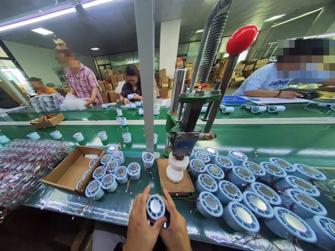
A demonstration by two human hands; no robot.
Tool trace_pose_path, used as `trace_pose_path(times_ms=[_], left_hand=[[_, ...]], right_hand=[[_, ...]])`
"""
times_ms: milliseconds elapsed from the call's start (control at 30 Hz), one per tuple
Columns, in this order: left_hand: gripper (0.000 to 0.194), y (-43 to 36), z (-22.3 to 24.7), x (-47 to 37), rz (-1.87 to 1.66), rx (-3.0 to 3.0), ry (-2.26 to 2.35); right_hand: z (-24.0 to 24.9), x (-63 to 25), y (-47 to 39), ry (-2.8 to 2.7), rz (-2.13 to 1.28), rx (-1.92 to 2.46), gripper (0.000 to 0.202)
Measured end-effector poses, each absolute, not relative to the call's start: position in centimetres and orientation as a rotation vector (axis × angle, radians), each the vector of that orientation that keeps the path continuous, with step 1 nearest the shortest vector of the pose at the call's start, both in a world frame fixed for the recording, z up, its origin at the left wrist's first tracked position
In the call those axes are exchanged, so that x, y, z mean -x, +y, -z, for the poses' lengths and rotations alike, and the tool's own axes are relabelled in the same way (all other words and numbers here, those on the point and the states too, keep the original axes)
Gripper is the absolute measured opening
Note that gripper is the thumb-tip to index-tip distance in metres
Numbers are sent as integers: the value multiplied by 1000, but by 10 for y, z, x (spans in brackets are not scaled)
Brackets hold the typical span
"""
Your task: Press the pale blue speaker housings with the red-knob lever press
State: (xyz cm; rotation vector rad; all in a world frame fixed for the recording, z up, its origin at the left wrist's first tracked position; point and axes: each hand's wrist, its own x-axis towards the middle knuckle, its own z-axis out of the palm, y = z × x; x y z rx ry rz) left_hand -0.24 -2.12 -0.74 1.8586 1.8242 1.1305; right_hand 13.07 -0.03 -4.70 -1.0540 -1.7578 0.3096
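Between my two hands is a light-blue round housing [155, 207] with a spoked ring and a silver centre disc, its face turned up toward me. My left hand [140, 220] wraps its left side, and my right hand [175, 221] closes on the right side, with a thumb at its lower rim. Just beyond them stands a hand press [185, 143] with a red-knobbed lever [242, 40]. White round pads [175, 173] sit under its ram on a brown board [167, 188].
Many similar housings [230, 191] with wires crowd the right side; a smaller group [108, 180] stands left beside a cardboard tray [62, 172]. Wired parts in clear plastic [28, 170] lie far left. A grey post [146, 76] rises behind the bench. Several co-workers sit or stand across the green conveyor [261, 134].
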Motion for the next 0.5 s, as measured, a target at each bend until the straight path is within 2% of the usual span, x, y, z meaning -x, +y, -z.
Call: trace_pose_path(times_ms=[100, 233, 300, 400, 467, 500], left_hand=[[84, -22, 10, 0, -1138, -1866, 1791], [73, -25, 22, -4, -1214, -1827, 1796], [63, -25, 30, -4, -1194, -1859, 1749], [57, -23, 40, -1, -1088, -1945, 1623], [57, -23, 44, 1, -1079, -1929, 1603], [58, -23, 44, 1, -1095, -1898, 1611]], right_hand=[[49, -130, 0, -1781, -400, 1062, 83], [54, -136, 2, -1969, -407, 1050, 66], [44, -150, 6, -2145, -474, 1038, 68], [-15, -184, 19, -2380, -464, 916, 79], [-88, -210, 37, -2337, -203, 847, 71], [-132, -221, 49, -2223, -23, 875, 59]])
